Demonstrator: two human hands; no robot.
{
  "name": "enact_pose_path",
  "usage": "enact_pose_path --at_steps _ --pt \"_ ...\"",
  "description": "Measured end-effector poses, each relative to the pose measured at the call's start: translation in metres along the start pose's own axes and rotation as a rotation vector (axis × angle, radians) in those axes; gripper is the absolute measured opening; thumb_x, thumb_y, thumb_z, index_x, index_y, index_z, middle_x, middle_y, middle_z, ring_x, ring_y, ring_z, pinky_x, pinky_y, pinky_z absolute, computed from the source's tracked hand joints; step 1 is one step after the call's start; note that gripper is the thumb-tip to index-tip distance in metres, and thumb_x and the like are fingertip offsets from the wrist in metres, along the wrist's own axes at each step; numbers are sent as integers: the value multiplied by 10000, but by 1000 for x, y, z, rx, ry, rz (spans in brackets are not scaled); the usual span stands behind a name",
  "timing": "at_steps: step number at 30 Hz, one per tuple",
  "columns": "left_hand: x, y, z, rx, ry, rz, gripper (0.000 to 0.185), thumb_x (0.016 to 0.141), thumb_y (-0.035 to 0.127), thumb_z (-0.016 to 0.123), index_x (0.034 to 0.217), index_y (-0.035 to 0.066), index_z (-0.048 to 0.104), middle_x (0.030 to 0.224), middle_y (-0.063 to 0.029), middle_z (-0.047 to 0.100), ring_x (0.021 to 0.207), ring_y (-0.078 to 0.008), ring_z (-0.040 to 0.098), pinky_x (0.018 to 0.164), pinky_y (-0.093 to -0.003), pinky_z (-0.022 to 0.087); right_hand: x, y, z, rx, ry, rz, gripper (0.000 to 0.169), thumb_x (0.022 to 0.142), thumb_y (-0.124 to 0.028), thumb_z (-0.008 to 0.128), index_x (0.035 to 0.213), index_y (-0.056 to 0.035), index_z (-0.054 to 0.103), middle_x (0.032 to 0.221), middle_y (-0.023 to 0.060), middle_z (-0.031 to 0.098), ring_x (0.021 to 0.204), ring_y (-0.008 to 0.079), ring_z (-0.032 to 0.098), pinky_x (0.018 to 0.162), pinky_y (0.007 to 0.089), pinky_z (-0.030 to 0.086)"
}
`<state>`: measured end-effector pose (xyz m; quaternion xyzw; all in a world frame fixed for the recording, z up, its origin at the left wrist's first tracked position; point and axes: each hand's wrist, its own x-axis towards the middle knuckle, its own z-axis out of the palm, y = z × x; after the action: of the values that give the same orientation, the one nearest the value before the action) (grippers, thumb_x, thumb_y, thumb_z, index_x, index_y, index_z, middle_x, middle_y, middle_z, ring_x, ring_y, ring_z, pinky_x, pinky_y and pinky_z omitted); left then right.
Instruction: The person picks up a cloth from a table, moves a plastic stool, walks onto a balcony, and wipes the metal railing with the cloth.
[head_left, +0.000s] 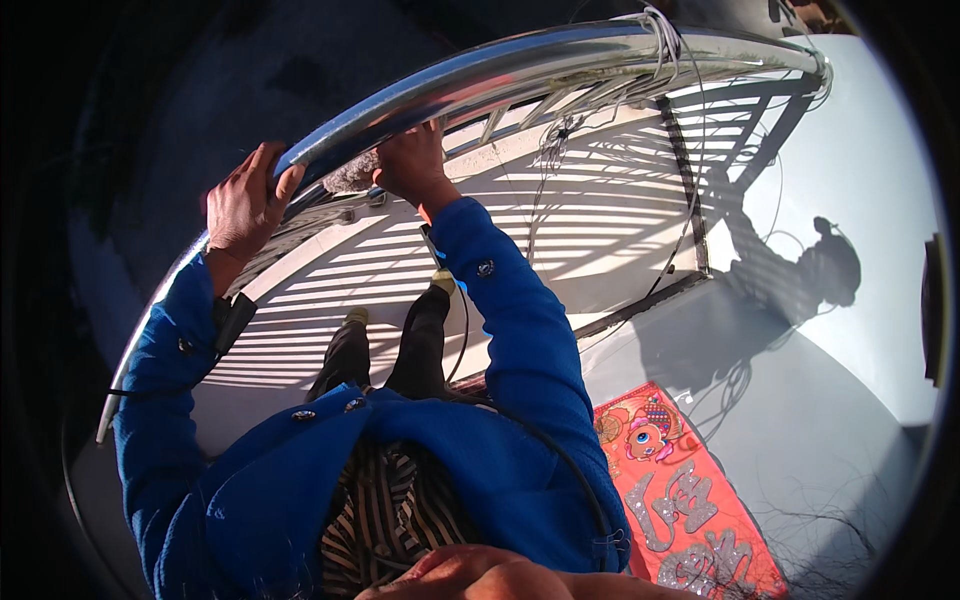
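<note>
A polished metal handrail (480, 79) curves across the upper view, with bars below it. My left hand (251, 195) grips the rail at the left, fingers over the far side and thumb on the near side. Farther along, my right hand (415, 166) is under the rail's near side, holding a fluffy grey-brown cloth (351, 174). The cloth bunches out to the left of that hand, close against the railing. Some of the right fingers are hidden behind the rail.
Cables (661, 41) are wound around the rail, and a tangled wire (561, 139) hangs by the bars. A red decorative banner (675, 480) with glittery characters is at lower right, near the pale wall (862, 150). Railing shadows stripe the light floor (600, 225) by my feet.
</note>
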<state>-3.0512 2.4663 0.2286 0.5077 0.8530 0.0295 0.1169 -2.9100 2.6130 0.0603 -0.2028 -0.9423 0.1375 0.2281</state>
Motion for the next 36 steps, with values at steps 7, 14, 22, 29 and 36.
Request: enact_pose_path --at_steps 7,14,22,29,36 --pt "3 7 -3 11 24 52 434 964 481 473 1112 88 580 917 -133 675 755 -322 657 687 -402 518 -40 96 -24 0 459 421 489 675 -24 695 1142 -159 644 1260 173 446 1253 357 388 1035 493 342" --pt "6 7 1 37 140 143 391 968 448 479 1115 100 581 931 -140 676 793 -323 668 715 -414 530 -25 -111 53 1246 635 1090 842 795 -37 589 1518 -222 197 1504 153 218 1399 332 232 1141 433 234" --pt "5 2 1 78 61 82 425 984 481 434 1102 100 581 914 -136 670 774 -313 666 674 -399 529 -70 4 -5 2030 849 1141 446 931 -215 593 1314 -16 482 1239 87 563 1113 193 555 990 329 427" --pt "5 12 -4 56 134 121 426 970 483 464 1124 101 571 920 -123 662 815 -316 661 701 -422 494 -15 85 -99 2318 809 757 555 965 -525 421 1354 -133 480 1302 97 534 1213 279 508 1033 490 414" --pt "6 3 -5 9 77 84 472 959 547 457 1067 100 560 880 -109 643 777 -265 661 632 -387 524 46 39 -105 2412 825 787 490 918 -478 527 1216 -96 599 1178 84 624 1122 274 568 1004 489 444"
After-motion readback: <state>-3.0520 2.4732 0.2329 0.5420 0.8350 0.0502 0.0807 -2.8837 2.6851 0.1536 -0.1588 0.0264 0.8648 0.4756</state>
